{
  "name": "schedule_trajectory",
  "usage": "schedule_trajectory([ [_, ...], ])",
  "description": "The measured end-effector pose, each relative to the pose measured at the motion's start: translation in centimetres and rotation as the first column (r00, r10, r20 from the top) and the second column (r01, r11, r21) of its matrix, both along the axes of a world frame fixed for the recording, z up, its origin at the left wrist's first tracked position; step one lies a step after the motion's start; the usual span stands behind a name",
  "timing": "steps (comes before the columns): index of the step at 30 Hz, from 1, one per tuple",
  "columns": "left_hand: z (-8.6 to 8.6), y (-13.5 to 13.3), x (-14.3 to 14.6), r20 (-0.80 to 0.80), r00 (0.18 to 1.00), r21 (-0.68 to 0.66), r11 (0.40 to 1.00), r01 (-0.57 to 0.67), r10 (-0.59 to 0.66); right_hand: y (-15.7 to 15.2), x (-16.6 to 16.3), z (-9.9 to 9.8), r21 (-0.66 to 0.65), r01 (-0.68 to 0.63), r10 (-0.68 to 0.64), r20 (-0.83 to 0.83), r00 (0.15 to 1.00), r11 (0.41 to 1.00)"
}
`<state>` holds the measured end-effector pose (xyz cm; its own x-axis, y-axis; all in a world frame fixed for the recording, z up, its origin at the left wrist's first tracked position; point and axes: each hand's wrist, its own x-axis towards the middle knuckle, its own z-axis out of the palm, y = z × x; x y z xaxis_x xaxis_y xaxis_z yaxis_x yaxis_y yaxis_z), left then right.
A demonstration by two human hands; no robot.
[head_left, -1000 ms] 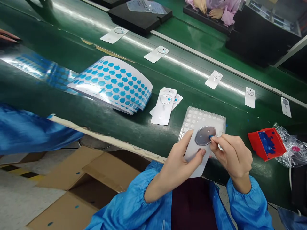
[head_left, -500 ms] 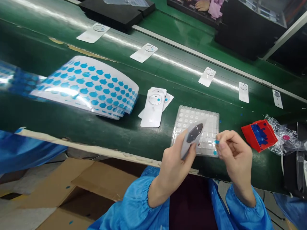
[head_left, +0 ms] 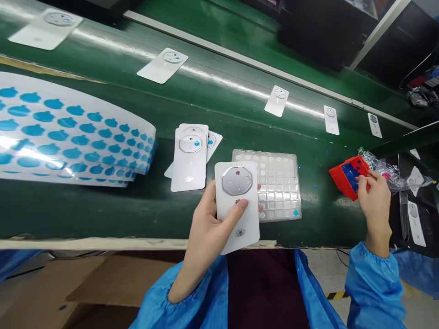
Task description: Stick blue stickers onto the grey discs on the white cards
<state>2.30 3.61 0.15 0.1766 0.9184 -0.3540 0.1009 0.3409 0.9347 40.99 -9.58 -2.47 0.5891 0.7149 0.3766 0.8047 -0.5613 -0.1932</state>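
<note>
Head view: the left hand (head_left: 207, 233) grips a white card (head_left: 248, 228) bearing a metal octagonal plate (head_left: 237, 181), its long axis running near to far, thumb across its face, while the right hand (head_left: 375, 196), well to the right, curls at a red tray (head_left: 338, 176), any hold unclear.

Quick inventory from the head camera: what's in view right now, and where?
held white card: one, silver octagonal plate, in left hand
white cards: five along belt, small pile mid-belt
blue-dotted sticker sheets: one stack, white, belt's left
blister tray: one, clear, mid-belt
red bin: one, blue pieces inside, right
plastic bag: one, clear, beside bin
green belt: one, beneath these
cardboard box: one, brown, lower left
left hand: one, holding card
right hand: one, at red bin
blue sleeves: two, on both arms
</note>
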Motion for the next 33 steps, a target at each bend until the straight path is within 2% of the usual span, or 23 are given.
schedule_trajectory([
  [4, -0.4, 0.3, -0.4, 0.042, 0.999, -0.006, 1.000, 0.001, -0.001, 1.8, -2.6, 0.8, -0.036, 0.012, -0.009, 0.075, 0.997, 0.999],
  [5, -0.5, 0.3, -0.5, 0.062, 0.998, -0.011, 1.000, 0.001, 0.000, 2.6, -3.6, 1.1, -0.031, -0.018, 0.021, 0.096, 0.995, 0.999],
  [7, -0.6, 0.3, -0.5, 0.079, 0.997, -0.012, 1.000, 0.010, -0.009, 4.6, -5.8, 1.6, 0.010, -0.158, 0.156, 0.086, 0.984, 0.987],
  [9, -0.8, 0.3, -0.5, 0.074, 0.997, -0.005, 0.999, 0.038, -0.038, 6.8, -8.4, 1.7, 0.051, -0.370, 0.371, -0.025, 0.928, 0.928],
  [11, -1.1, 0.3, -0.7, 0.051, 0.996, 0.016, 0.997, 0.071, -0.072, 9.0, -10.7, 1.5, 0.050, -0.558, 0.558, -0.172, 0.812, 0.828],
  [13, -1.4, 0.4, -0.8, 0.019, 0.995, 0.054, 0.994, 0.094, -0.095, 10.9, -12.5, 1.1, 0.009, -0.651, 0.635, -0.229, 0.738, 0.759],
  [14, -1.6, 0.5, -0.9, -0.002, 0.995, 0.078, 0.992, 0.100, -0.100, 11.7, -13.1, 0.8, -0.026, -0.668, 0.647, -0.225, 0.729, 0.744],
  [19, -2.3, 0.6, -1.1, -0.047, 0.993, 0.179, 0.977, 0.112, -0.105, 14.3, -13.8, 0.0, -0.192, -0.655, 0.622, -0.209, 0.755, 0.731],
  [24, -3.1, 0.4, -1.0, 0.114, 0.985, 0.129, 0.986, 0.110, -0.125, 15.2, -13.9, 0.5, -0.167, -0.643, 0.601, -0.241, 0.762, 0.747],
  [26, -3.1, 0.3, -0.9, 0.133, 0.983, 0.144, 0.983, 0.110, -0.129, 15.0, -14.4, 1.1, -0.131, -0.650, 0.609, -0.254, 0.752, 0.748],
  [28, -2.9, 0.3, -0.8, 0.108, 0.986, 0.172, 0.979, 0.109, -0.129, 14.2, -15.4, 1.9, -0.038, -0.651, 0.611, -0.305, 0.730, 0.758],
  [30, -2.6, 0.2, -0.6, 0.072, 0.991, 0.216, 0.972, 0.092, -0.110, 13.1, -16.8, 2.6, 0.154, -0.602, 0.598, -0.450, 0.663, 0.784],
  [33, -2.4, -0.1, -0.1, 0.064, 0.996, 0.280, 0.959, 0.047, -0.068, 11.3, -19.3, 3.3, 0.423, -0.395, 0.571, -0.703, 0.424, 0.815],
])
